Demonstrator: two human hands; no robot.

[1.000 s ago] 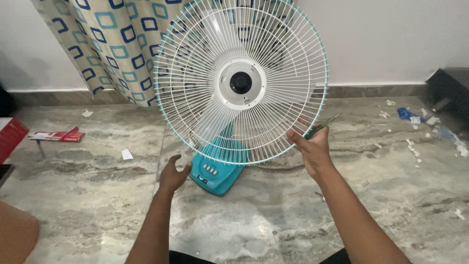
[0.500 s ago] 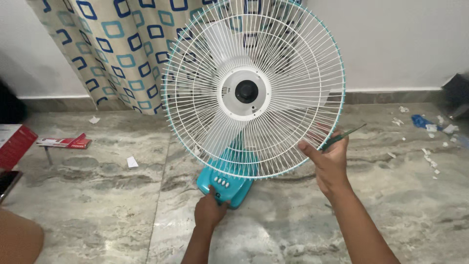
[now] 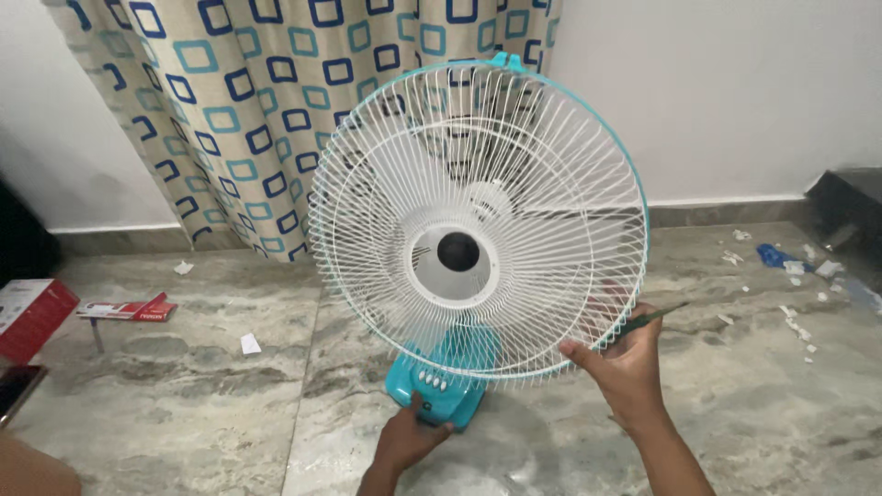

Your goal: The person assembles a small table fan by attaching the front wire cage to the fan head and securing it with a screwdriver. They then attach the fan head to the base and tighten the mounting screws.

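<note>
Grey marble floor (image 3: 184, 404) under teal fan base (image 3: 439, 381), red box (image 3: 32, 317), flat red packet (image 3: 129, 310), paper scraps (image 3: 250, 344).

Soft, even indoor light, faint shadows, mild sheen on floor (image 3: 184, 404).

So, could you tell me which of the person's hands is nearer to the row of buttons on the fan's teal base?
Left. The left hand grips the teal base just below the buttons, while the right hand is off to the side at the grille's lower rim, holding a slim tool.

Item: my two bare forearms and hands.
I log left hand (image 3: 411, 439) and right hand (image 3: 627, 370): no sleeves, gloves, rings, watch or bands visible.
</note>
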